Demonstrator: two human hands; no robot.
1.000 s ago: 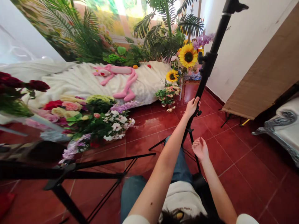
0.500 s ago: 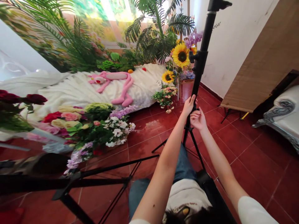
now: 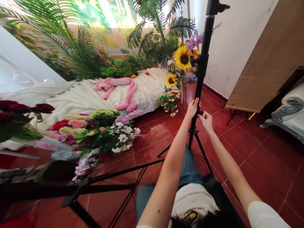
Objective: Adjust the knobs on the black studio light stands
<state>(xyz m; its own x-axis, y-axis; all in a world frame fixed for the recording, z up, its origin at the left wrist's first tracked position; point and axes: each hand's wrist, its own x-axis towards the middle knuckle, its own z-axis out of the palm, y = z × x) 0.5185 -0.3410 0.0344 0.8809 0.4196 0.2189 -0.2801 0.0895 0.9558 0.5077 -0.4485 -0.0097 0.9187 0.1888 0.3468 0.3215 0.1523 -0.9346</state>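
A black light stand (image 3: pixel 201 68) rises in front of me, its pole leaning slightly to the right toward the top. My left hand (image 3: pixel 193 108) is wrapped around the pole just above the lower collar. On the right side of that collar, the fingers of my right hand (image 3: pixel 206 121) pinch a small black knob (image 3: pixel 200 112), mostly covered by the fingertips. Another knob (image 3: pixel 193 60) sticks out from the upper collar. The stand's legs (image 3: pixel 201 148) spread out below my hands, near my knees.
A second black stand (image 3: pixel 106 186) lies across the lower left. Artificial flowers (image 3: pixel 99 129), a pink plush toy (image 3: pixel 120 83) on white cloth (image 3: pixel 78 95), and sunflowers (image 3: pixel 184 58) lie beyond. A brown board (image 3: pixel 251 63) and an ornate white sofa (image 3: pixel 294 104) are on the right.
My right hand's fingers have gone from loosely curled beside the pole to pinched on the knob. My left hand keeps its hold. The whole view has shifted slightly.
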